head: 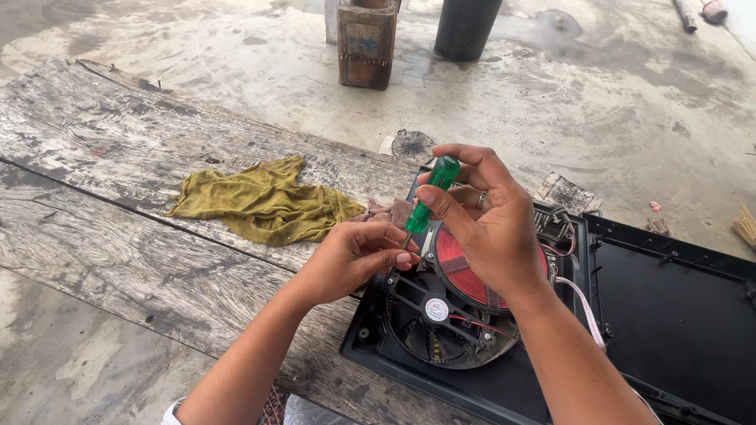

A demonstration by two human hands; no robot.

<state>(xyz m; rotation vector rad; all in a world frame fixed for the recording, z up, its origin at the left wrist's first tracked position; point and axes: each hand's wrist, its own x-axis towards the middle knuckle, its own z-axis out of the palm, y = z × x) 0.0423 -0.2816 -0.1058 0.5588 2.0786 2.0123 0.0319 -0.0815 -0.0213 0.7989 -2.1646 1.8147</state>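
My right hand [480,224] grips the green handle of a screwdriver [429,197], held upright over an opened black appliance base [488,378]. My left hand [354,256] pinches the screwdriver's metal shaft low down, near the edge of the base. Inside the base sit a round black fan [441,323] and a red coil [465,271], partly hidden by my right hand. Red and white wires [587,311] run along the right of the coil.
The base lies on weathered wooden planks [118,157]. A yellow-green rag [264,201] is crumpled to the left. The black lid panel [677,307] lies open on the right. A rusty can [367,43] and a dark cylinder [466,27] stand on the concrete floor beyond.
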